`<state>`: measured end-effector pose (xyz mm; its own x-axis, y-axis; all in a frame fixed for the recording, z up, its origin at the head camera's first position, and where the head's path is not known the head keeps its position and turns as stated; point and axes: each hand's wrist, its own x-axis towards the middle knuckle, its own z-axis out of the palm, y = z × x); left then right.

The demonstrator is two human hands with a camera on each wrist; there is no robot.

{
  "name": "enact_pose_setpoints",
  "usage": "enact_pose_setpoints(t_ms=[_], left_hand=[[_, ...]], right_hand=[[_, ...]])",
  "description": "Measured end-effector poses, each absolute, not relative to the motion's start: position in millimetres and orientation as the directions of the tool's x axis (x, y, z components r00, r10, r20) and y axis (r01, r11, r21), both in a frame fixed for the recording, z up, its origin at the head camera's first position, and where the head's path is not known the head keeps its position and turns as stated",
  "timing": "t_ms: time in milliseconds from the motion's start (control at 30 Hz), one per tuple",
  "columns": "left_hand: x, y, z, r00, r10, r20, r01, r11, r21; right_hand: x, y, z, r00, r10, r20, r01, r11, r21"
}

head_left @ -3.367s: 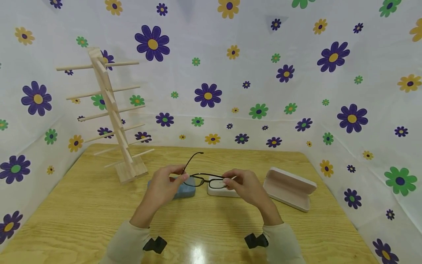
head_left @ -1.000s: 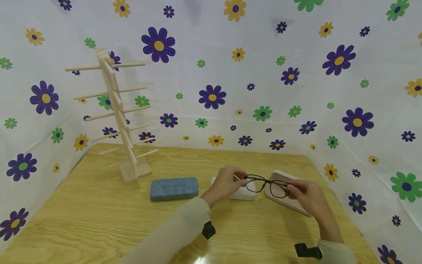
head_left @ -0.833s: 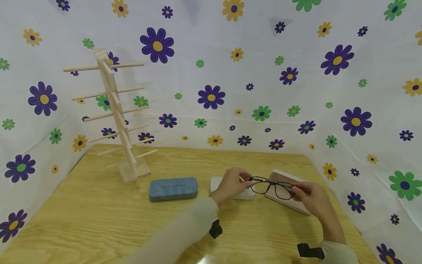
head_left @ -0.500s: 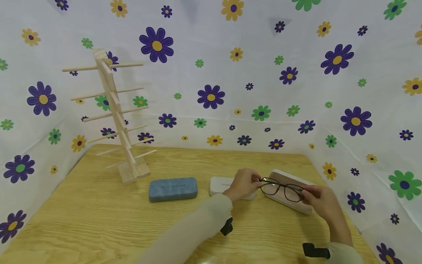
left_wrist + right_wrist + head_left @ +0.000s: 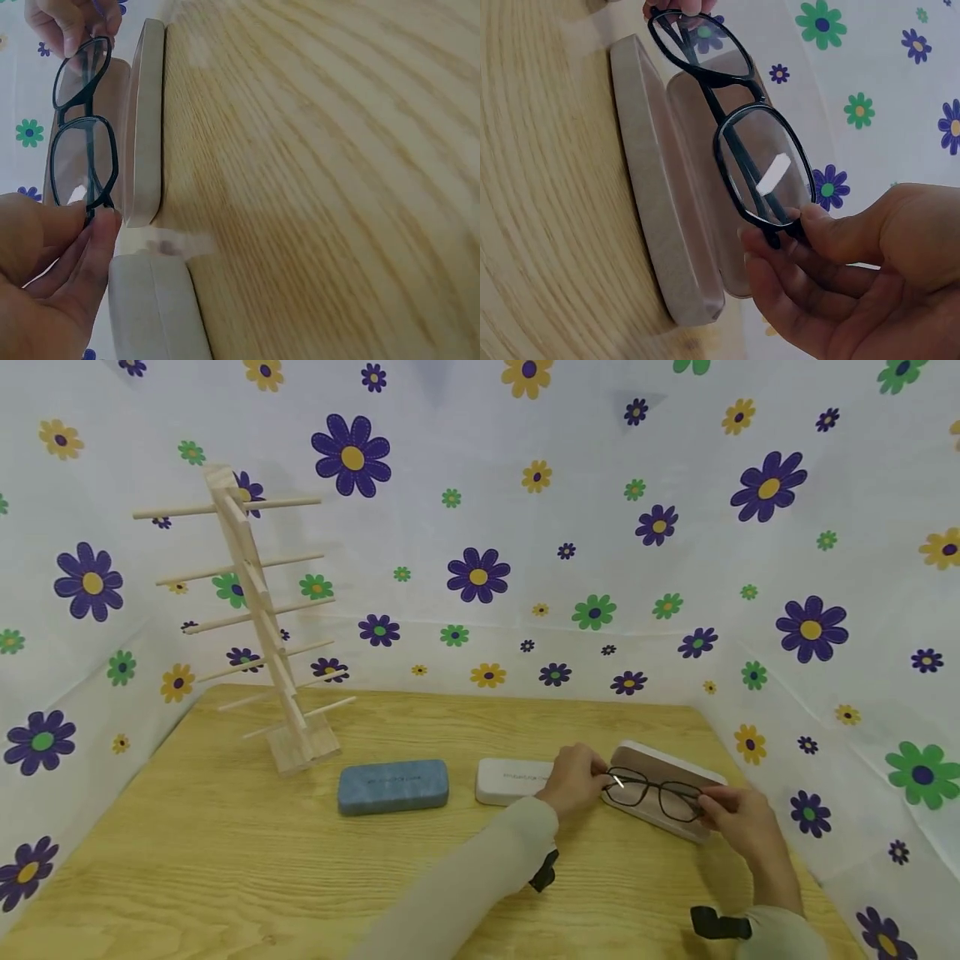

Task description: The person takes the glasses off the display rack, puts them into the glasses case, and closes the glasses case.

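Black-framed eyeglasses (image 5: 653, 783) are held between my two hands, the temples folded behind the lenses in the right wrist view. My left hand (image 5: 576, 781) pinches one end of the frame. At the opposite end, my right hand (image 5: 742, 822) grips the other hinge corner between thumb and fingers. Right behind the glasses lies an open eyeglass case (image 5: 630, 750), pale outside with a pinkish lining (image 5: 694, 135). The glasses overlap its inside in every view. A shut white eyeglass case (image 5: 510, 779) sits by my left hand, its right end hidden behind that hand.
A shut blue eyeglass case (image 5: 393, 787) lies left of the white one on the wooden table (image 5: 262, 860). At the back left stands a wooden rack (image 5: 258, 602) with thin pegs sticking out on both sides. Flower-patterned cloth (image 5: 420, 493) encloses the table's back and sides.
Both hands have carried the eyeglasses from the middle of the table rightward to the open case. One temple stuck out earlier; both are now folded. Lately, the glasses have come slightly lower.
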<state>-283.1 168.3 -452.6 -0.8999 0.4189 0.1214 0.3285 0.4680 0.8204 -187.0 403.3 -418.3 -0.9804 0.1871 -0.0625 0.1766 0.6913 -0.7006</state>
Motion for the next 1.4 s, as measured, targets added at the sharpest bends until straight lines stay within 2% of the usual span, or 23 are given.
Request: enact_pose_setpoints(t_ms=[300,533,667,967,1100,1200,1400], left_hand=[[-285.0,178.0,-450.2,-0.895,0.435,0.1,0.331,0.498,0.801],[-282.7,187.6,-449.4,-0.863,0.505,0.001,0.389,0.665,0.638],[-282.5,189.7,-448.7,-0.854,0.521,-0.011,0.412,0.687,0.598],[-282.8,183.7,-438.7,-0.857,0.515,-0.013,0.385,0.657,0.648],[-285.0,182.6,-433.1,-0.862,0.508,-0.011,0.358,0.622,0.696],[-285.6,182.8,-428.2,-0.867,0.497,-0.025,0.324,0.602,0.729],[-288.1,182.8,-424.9,-0.85,0.523,-0.062,0.3,0.576,0.76]], right_hand=[[-192.3,406.9,-425.6,-0.964,0.248,-0.092,0.239,0.667,-0.706],[-191.3,415.2,-435.9,-0.961,0.251,-0.113,0.269,0.774,-0.573],[-191.4,414.9,-439.0,-0.957,0.272,-0.1,0.281,0.783,-0.555],[-189.1,417.1,-436.3,-0.947,0.31,-0.087,0.302,0.766,-0.567],[-186.0,420.5,-433.8,-0.914,0.401,-0.063,0.348,0.696,-0.629],[-187.0,421.6,-429.9,-0.888,0.451,-0.09,0.383,0.618,-0.686],[-193.8,424.1,-421.6,-0.923,0.309,-0.229,0.379,0.628,-0.68]])
